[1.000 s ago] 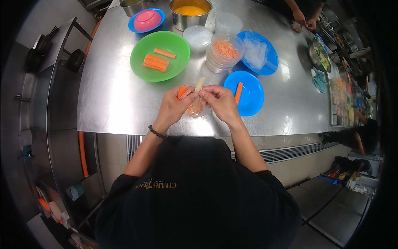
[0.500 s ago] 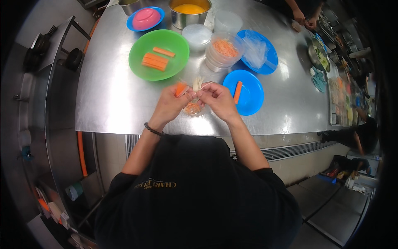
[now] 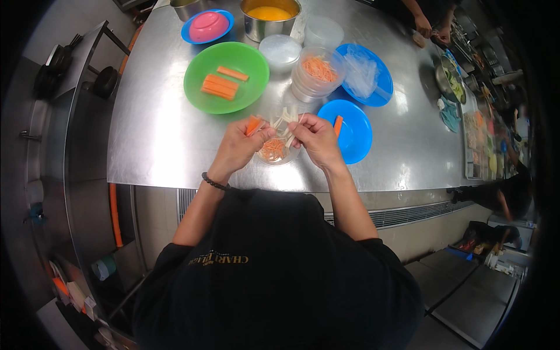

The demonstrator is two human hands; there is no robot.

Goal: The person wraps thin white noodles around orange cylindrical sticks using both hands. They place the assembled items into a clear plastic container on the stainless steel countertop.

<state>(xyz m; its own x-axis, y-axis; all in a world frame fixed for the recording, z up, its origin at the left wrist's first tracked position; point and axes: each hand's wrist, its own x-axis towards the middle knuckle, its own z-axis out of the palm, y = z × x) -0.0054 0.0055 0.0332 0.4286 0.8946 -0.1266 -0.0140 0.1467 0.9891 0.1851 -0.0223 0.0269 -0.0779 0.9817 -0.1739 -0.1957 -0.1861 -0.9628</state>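
Above a small clear tub [image 3: 273,151] with orange-and-white shreds in it, my two hands are close together but apart. My left hand [image 3: 238,142] is closed on a crab stick [image 3: 253,125], its orange skin showing above the fingers and pale strands by the fingertips. Pinched in my right hand [image 3: 318,140] are whitish crab stick shreds [image 3: 290,135], hanging down toward the tub. Just beyond my right hand, a blue plate [image 3: 357,137] bears one orange crab stick [image 3: 338,125], partly hidden by that hand. Several more crab sticks [image 3: 220,87] lie in a green bowl [image 3: 196,100].
Stacked clear tubs [image 3: 309,87] hold orange shreds on the steel table [image 3: 151,134]. Behind stand a lidded tub [image 3: 280,49], a metal pot [image 3: 271,28] of yellow liquid, a pink bowl [image 3: 208,24] on a blue plate and a blue plate of plastic bags [image 3: 361,71]. Another person's hands [image 3: 431,32] work far right.
My hands have drawn apart; the right has moved right, pulling whitish shreds from the crab stick. The shreds in the small tub now show more between the hands.
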